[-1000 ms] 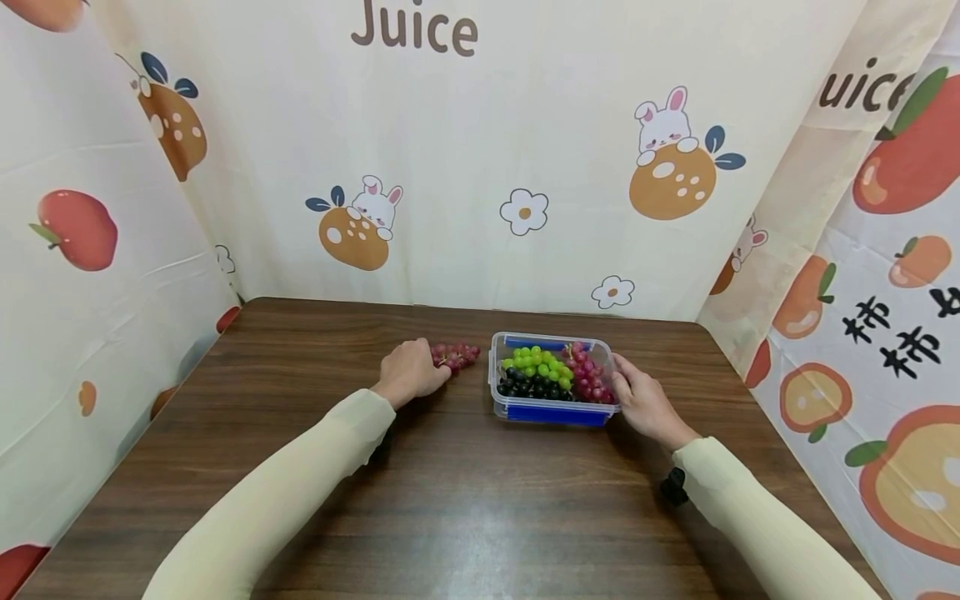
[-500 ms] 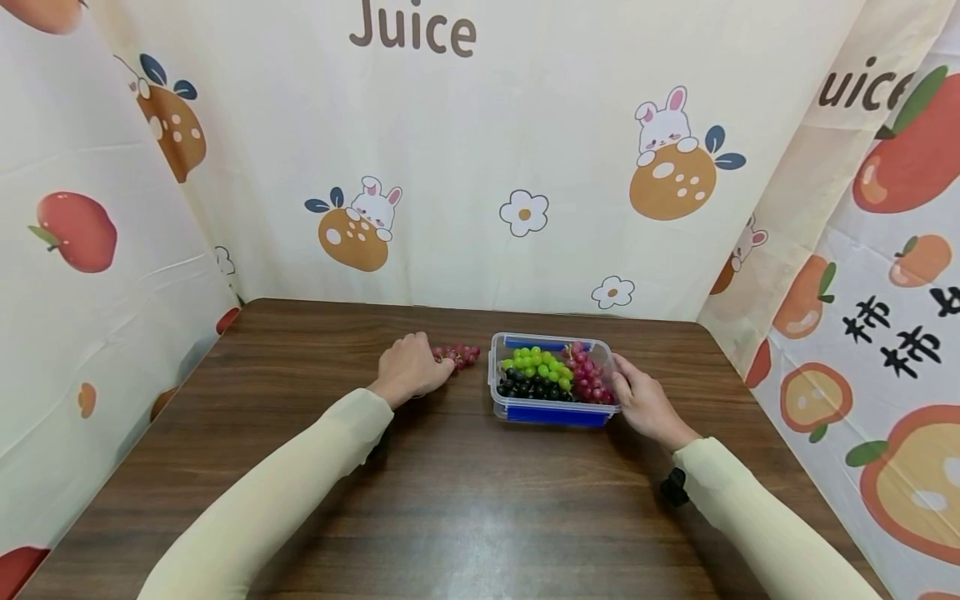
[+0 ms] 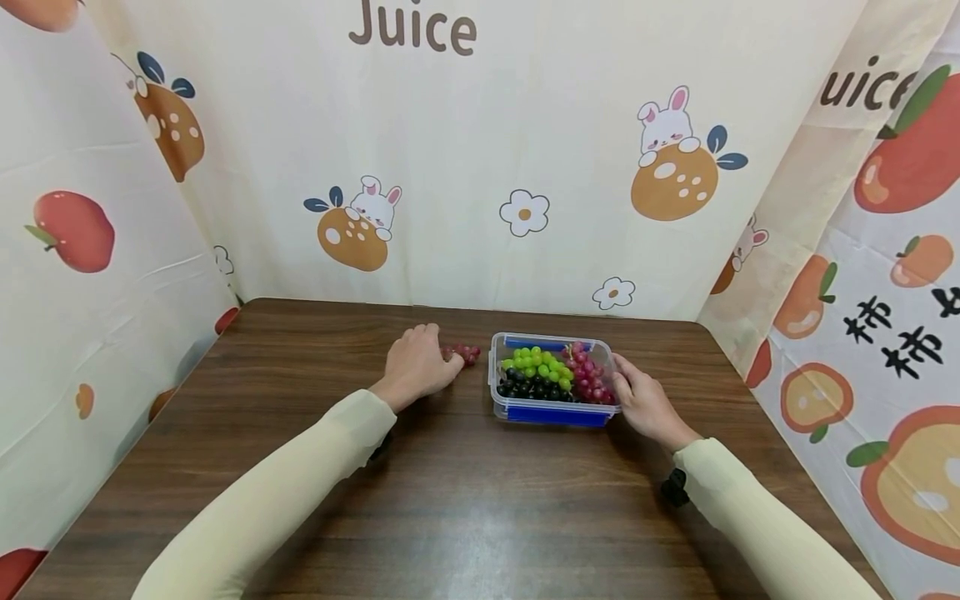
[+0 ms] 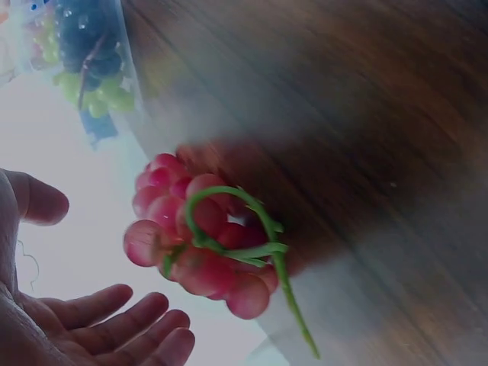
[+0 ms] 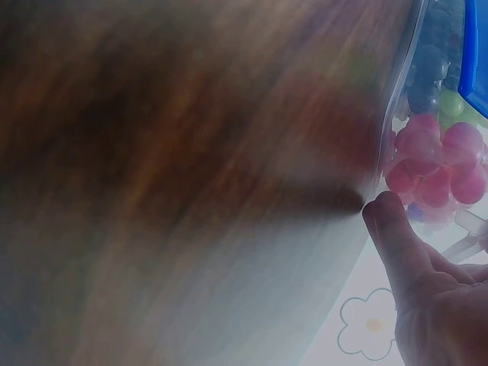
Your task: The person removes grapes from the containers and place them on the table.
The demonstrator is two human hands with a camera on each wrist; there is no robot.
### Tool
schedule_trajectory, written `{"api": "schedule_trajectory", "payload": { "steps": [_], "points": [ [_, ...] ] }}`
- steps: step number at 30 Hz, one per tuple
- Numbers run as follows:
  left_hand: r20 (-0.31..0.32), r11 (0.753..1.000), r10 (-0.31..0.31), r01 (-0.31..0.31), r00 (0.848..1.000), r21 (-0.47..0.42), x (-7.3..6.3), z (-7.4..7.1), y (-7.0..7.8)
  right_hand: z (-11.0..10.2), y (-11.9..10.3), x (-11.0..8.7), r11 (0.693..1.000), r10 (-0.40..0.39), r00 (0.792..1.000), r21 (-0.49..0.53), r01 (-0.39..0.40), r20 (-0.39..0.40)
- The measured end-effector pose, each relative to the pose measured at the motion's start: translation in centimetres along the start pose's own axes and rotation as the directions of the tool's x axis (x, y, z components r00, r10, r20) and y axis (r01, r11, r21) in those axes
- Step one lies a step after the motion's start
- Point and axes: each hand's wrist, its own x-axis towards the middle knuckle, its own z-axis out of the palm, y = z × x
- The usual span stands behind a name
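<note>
A bunch of red grapes (image 4: 202, 236) with a curled green stem lies on the table. My left hand (image 3: 420, 365) is beside it in the head view, partly covering it. The left wrist view shows the fingers (image 4: 145, 313) and thumb spread, with a gap between them and the grapes. A clear plastic container (image 3: 555, 412) with blue clips stands to the right. Inside are green grapes (image 3: 536, 358), black grapes (image 3: 528, 385) and more red grapes (image 3: 588, 379). My right hand (image 3: 648, 404) holds the container's right end, thumb at the rim and fingers along the end wall.
The brown wooden table (image 3: 465, 500) reaches back to a pale printed curtain (image 3: 450, 125). Similar fruit-printed cloth hangs at the left and right sides. A small black object (image 3: 675, 487) shows under the right sleeve cuff.
My left hand has shifted slightly away from me and to the right, now covering more of the loose red grapes. The right hand and the container have stayed put.
</note>
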Motion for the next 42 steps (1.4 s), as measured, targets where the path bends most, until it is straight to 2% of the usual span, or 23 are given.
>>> {"api": "schedule_trajectory", "payload": {
  "steps": [7, 16, 25, 35, 42],
  "points": [
    [-0.034, 1.000, 0.029, -0.029, 0.999, -0.006, 0.1, -0.2, 0.7, -0.2, 0.0, 0.0, 1.000, 0.000, 1.000, 0.009, 0.000, 0.000],
    [-0.040, 0.997, 0.059, -0.061, 0.997, -0.049, -0.3, -0.5, 1.7, -0.3, 0.0, 0.0, 1.000, 0.004, 1.000, 0.017, -0.004, 0.005],
    [-0.052, 0.990, 0.121, -0.124, 0.991, -0.065, -0.5, -0.5, 2.4, -0.2, 0.0, -0.1, 0.999, 0.021, 1.000, 0.031, -0.021, 0.021],
    [-0.054, 0.974, 0.207, -0.211, 0.977, -0.085, -0.6, -0.4, 3.4, -0.1, 0.2, -0.1, 1.000, 0.004, 1.000, 0.021, -0.004, 0.008],
    [-0.044, 0.952, 0.288, -0.291, 0.957, -0.098, -0.8, -0.7, 4.2, -0.1, 0.3, 0.0, 1.000, -0.003, 1.000, 0.020, 0.003, 0.009]
  ]
}}
